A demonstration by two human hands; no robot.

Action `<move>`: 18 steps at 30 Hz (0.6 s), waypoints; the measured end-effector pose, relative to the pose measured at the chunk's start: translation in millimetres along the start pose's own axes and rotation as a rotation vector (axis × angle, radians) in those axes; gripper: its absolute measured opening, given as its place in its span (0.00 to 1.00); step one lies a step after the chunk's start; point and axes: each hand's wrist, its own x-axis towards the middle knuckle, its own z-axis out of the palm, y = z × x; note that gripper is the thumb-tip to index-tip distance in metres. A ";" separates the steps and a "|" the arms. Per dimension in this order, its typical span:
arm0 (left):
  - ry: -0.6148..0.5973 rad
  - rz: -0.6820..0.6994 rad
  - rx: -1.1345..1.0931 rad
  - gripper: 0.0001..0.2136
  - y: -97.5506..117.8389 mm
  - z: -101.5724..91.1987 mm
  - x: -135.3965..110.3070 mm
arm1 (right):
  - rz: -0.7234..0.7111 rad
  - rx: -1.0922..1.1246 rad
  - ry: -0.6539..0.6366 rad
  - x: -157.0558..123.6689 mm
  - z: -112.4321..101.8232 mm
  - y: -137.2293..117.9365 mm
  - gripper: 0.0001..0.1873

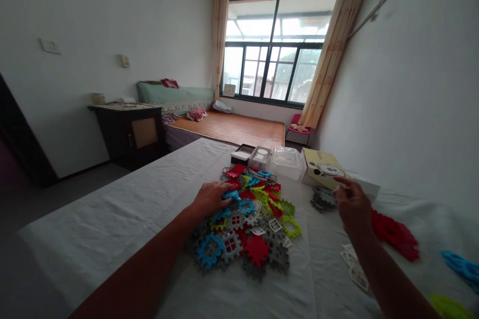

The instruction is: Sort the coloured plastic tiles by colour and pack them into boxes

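Toothed plastic pieces (250,219), piled: long axis twelve-to-six; at four o'clock from left hand (211,198), nearer, touching; at nine from right hand (352,205), well apart. Yellow box (325,163): at right hand's eleven; print illegible. Left: half-curled on blue piece (233,195), grip uncertain. Right: index extended, others bent, hold uncertain; grey stack (322,198) at nine.

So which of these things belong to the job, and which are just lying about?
Likely in use: mixed pile, grey pieces, red pieces, white pieces, blue pieces.
Seemingly just around: clear tub, yellow box, bed, cabinet.
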 end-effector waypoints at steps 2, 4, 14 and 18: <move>0.033 0.022 -0.020 0.13 3.0 -7.5 0.2 | 0.008 0.049 -0.067 -7.2 5.4 -5.9 0.21; 0.109 0.049 -0.099 0.10 6.1 -14.7 1.0 | 0.022 0.083 -0.146 -15.3 10.7 -14.6 0.20; 0.042 0.311 -0.733 0.11 58.6 -11.1 -7.3 | -0.244 0.252 -0.845 -89.6 38.5 -78.9 0.17; -0.016 0.324 -0.751 0.13 66.4 -5.3 -10.0 | -0.333 0.191 -0.803 -84.1 34.5 -79.4 0.13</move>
